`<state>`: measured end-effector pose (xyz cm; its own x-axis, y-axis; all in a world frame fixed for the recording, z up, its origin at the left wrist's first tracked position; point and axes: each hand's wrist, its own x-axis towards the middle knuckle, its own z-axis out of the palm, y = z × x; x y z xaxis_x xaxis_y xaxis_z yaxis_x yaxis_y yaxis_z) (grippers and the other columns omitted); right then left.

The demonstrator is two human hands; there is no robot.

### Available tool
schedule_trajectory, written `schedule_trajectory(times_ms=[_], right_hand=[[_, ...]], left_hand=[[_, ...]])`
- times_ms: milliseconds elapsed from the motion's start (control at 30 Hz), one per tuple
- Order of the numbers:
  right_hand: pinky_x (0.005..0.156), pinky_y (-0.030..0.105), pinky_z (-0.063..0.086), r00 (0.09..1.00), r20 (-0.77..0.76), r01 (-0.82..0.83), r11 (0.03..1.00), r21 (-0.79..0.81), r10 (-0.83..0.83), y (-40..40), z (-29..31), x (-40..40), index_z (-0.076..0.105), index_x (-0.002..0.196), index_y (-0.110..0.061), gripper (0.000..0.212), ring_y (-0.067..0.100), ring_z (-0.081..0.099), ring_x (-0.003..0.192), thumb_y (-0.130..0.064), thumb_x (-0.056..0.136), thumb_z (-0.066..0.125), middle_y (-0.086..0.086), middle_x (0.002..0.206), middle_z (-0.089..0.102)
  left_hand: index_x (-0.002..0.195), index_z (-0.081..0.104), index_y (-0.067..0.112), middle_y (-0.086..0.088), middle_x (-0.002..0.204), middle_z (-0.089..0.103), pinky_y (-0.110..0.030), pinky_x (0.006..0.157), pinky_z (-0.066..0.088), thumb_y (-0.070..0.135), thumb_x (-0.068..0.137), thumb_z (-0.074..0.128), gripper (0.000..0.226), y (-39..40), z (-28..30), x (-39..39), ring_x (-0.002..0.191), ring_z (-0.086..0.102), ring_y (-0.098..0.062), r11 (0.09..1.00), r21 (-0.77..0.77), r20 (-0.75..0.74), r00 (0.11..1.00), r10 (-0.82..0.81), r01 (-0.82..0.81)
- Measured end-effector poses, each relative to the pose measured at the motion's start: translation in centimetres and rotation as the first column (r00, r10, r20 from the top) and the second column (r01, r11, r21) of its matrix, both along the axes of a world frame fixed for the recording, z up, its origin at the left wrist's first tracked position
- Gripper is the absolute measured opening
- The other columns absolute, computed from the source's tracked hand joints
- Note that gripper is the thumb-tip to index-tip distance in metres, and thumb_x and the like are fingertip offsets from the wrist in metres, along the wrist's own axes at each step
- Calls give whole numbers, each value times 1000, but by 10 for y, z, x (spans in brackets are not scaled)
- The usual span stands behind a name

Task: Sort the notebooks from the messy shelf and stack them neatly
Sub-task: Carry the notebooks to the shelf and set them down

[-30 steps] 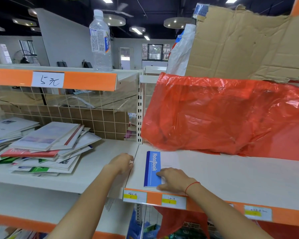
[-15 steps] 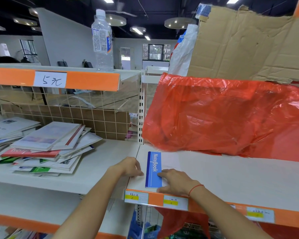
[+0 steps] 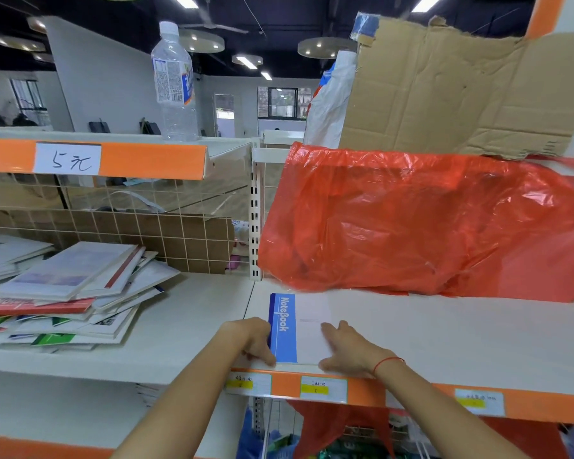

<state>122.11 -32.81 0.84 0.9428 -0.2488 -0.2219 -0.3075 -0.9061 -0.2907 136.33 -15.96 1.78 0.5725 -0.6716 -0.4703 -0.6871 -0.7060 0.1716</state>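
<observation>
Notebook (image 3: 297, 329), blue-spined, is lying flat at lower centre of the frame on the right shelf (image 3: 444, 332). Left hand (image 3: 256, 339) is gripping its spine edge; right hand (image 3: 348, 349) is pressing flat-fingered on its cover. Messy pile (image 3: 67, 293) is sitting at left.

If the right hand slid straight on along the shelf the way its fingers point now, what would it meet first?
The right hand lies on the blue and white notebook, fingers pointing toward the back of the shelf. Beyond the notebook's far edge, it would probably meet the red plastic bag first, though depth is uncertain.
</observation>
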Motion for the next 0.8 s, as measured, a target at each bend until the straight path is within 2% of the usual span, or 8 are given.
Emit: schedule_trajectory(times_ms=[100, 267, 400, 567, 800], right_hand=[[93, 33, 38, 1000, 11, 24, 1000, 19, -24, 4, 1, 0, 27, 138, -13, 70, 31, 42, 116, -36, 82, 62, 14, 123, 37], [96, 33, 38, 998, 13, 64, 998, 13, -64, 12, -1, 2, 27, 138, -11, 71, 32, 42, 119, -36, 82, 63, 18, 127, 38], [96, 33, 38, 997, 17, 77, 997, 21, -77, 14, 1, 1, 29, 136, -11, 68, 31, 42, 120, -35, 83, 63, 16, 125, 38], [95, 32, 38, 997, 11, 83, 996, 20, -83, 16, 6, 0, 31, 135, -12, 65, 29, 42, 119, -35, 83, 62, 15, 125, 39], [94, 33, 39, 996, -5, 93, 995, -27, -93, 16, 14, -4, 31, 137, -14, 70, 27, 43, 119, -40, 81, 64, 12, 128, 41]], left_hand=[[120, 53, 13, -4, 121, 61, -29, 85, 51, 39, 84, 67, 46, 3, 2, 0, 91, 57, -14, 1000, -5, -11, 1000, 16, -16], [104, 46, 19, -4, 122, 61, -27, 84, 50, 35, 86, 67, 31, 5, 3, 1, 91, 58, -13, 999, -26, -44, 999, 25, -27], [104, 48, 18, -4, 121, 61, -31, 88, 52, 37, 85, 67, 33, 4, 1, 1, 94, 60, -16, 1000, -11, -2, 1000, 10, -10], [120, 53, 14, -1, 116, 63, -33, 90, 52, 41, 84, 66, 46, 6, -1, -1, 104, 63, -19, 1000, -12, 14, 1000, 18, -18], [109, 55, 15, -4, 116, 64, -29, 86, 53, 43, 87, 62, 36, 16, 11, -7, 88, 61, -14, 999, -1, 26, 999, 48, -48]])
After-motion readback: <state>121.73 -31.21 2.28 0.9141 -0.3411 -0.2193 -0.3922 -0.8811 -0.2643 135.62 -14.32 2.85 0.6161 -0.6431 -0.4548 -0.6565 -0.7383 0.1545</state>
